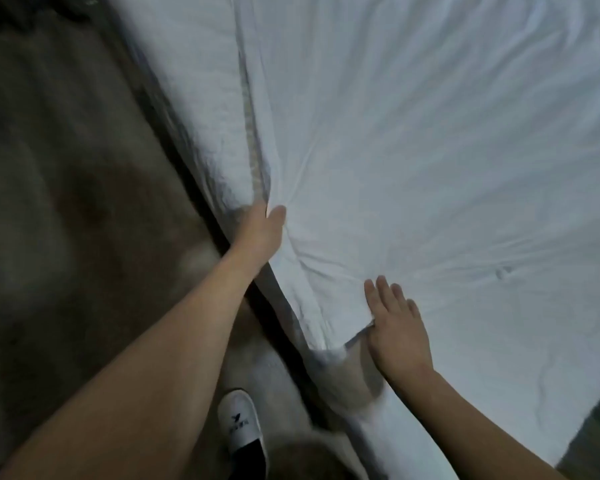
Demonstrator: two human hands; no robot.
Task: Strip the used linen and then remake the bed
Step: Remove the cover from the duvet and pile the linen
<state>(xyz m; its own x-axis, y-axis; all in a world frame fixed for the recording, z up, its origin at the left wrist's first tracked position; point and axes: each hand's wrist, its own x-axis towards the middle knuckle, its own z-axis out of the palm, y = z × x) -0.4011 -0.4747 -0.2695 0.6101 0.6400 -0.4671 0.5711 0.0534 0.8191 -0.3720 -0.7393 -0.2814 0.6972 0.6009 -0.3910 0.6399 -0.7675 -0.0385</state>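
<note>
— White cotton sheet (413,150) covers the bed; left hand (260,230) pinches its edge at frame centre, right hand (394,327) flat, fingers straight.

— Possibly tucking; one-sided pull could untuck it.

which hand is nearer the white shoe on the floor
Right. The right hand lies flat on the white sheet just above and right of the white shoe; the left hand grips the sheet's edge farther up the bed.

Broad, wrinkled white cotton sheet (430,150) lies open to the right, nothing standing on it. Left, a dark carpeted floor strip (66,202) runs along the bed, blocked only by a white slip-on shoe (241,427).
</note>
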